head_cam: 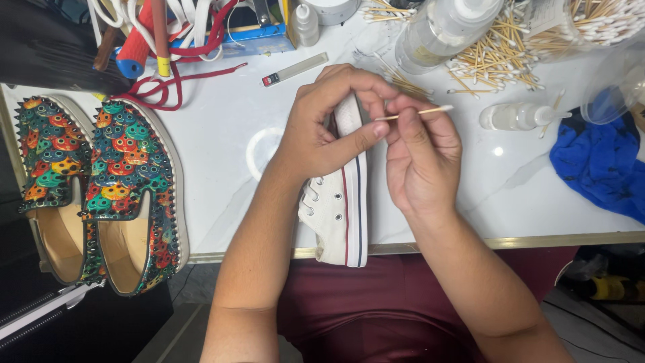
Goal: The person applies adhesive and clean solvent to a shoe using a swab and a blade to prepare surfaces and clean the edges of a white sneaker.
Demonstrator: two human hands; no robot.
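White marble-look table (222, 128) with a gold edge, smooth and glossy. At its left edge, two slip-on shoes (101, 188), scaly multicolour uppers, spiked soles, tan linings. Far right, a crumpled blue cloth (598, 168). Along the top, clear plastic bottles (443, 27), a loose heap of wooden cotton swabs (497, 57), red and white laces (175, 47). Centre, near the table's front edge and over a maroon lap: a white canvas sneaker (336, 215), metal eyelets, rubber sidewall with red and dark stripes, held toe-away on its side. Left hand (322, 128) clenched around the toe end, thumb pressed on the rubber. Right hand (420, 158) pinching a swab (416, 113) between thumb and fingers, stick level, one tip hidden at the toe rubber behind the left fingers. Looks like detail cleaning of the toe edge, mid-stroke. Next move likely calls for short, light rubs along the rubber seam, steady left grip, perhaps a fresh swab once soiled.
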